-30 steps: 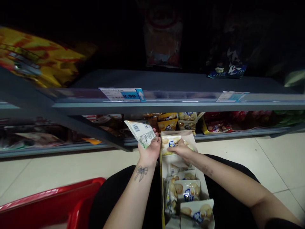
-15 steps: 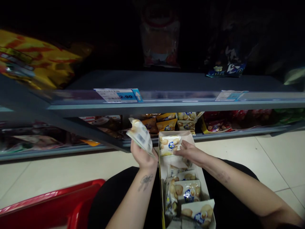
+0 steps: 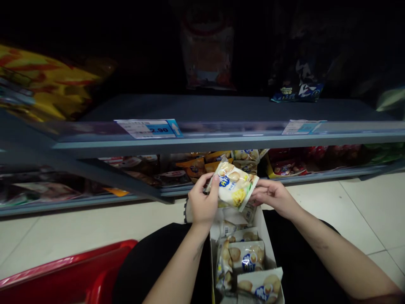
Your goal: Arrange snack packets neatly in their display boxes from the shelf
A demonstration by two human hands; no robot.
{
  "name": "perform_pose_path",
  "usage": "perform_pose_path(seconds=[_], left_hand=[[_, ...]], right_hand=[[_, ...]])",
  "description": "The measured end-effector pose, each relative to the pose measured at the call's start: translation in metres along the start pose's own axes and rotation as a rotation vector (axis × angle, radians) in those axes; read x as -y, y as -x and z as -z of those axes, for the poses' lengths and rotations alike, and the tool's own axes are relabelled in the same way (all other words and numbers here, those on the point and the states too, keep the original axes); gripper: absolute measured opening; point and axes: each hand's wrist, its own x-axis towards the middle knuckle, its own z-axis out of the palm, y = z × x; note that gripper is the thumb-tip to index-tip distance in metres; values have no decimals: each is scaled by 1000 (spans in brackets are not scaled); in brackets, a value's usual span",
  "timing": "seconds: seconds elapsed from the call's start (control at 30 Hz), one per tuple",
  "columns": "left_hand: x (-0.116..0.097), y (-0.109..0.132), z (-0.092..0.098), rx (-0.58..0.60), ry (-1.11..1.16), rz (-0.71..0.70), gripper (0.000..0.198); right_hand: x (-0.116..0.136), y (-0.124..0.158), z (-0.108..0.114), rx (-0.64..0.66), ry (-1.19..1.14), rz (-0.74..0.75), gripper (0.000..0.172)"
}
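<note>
A cream-coloured snack packet (image 3: 234,185) with a blue logo and yellow print is held up, tilted, above the far end of the box. My left hand (image 3: 204,198) grips its left side, thumb across the front. At its right edge, my right hand (image 3: 274,197) has its fingers closed together on the edge, the fingertips partly behind it. Below is a long, narrow white open box (image 3: 265,236) between my knees. Several matching packets lie in it, among them a middle packet (image 3: 247,256) and a near packet (image 3: 262,285).
A dark shelf (image 3: 196,105) with price tags runs across in front. Under it, the bottom shelf holds orange snack packets (image 3: 193,167) and other bags. A red plastic basket (image 3: 63,274) stands on the tiled floor (image 3: 341,211) at lower left.
My left hand has turned the packet face-forward and brought it right, over the box's far end. My right hand has moved up and right from a packet in the box to the held packet's edge.
</note>
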Motion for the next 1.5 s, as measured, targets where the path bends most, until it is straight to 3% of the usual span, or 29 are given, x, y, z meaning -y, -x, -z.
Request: perform_pose_path(seconds=[0.17,0.4,0.53,0.63,0.77,0.87,1.03,1.1,1.33,1.5], left_hand=[[-2,-2,4,137,29,16,25],[0,-12,18,304,-114,-46,28],[-5,-17,22,240,-121,-113,24],[-3,-18,21,216,-102,-77,26],[4,-14,17,338,-74,-8,26],[7,-11,13,239,-62,8,26],[4,-14,13,20,-11,-3,29],[3,-16,15,-49,10,-10,30],[3,-18,18,-95,-16,-33,28],[2,-23,27,-72,-53,-113,28]], right_hand=[[-1,-6,5,-97,137,-42,39],[10,0,20,61,377,-181,32],[19,0,26,135,385,-201,31],[18,0,29,194,375,-227,29],[7,0,26,263,274,-243,28],[-7,-4,16,239,85,-289,47],[-28,-14,-3,-70,-144,-334,43],[-33,-15,-8,-91,-125,-300,42],[-43,-14,-21,-13,62,-149,35],[-37,-16,-14,-140,80,-8,34]])
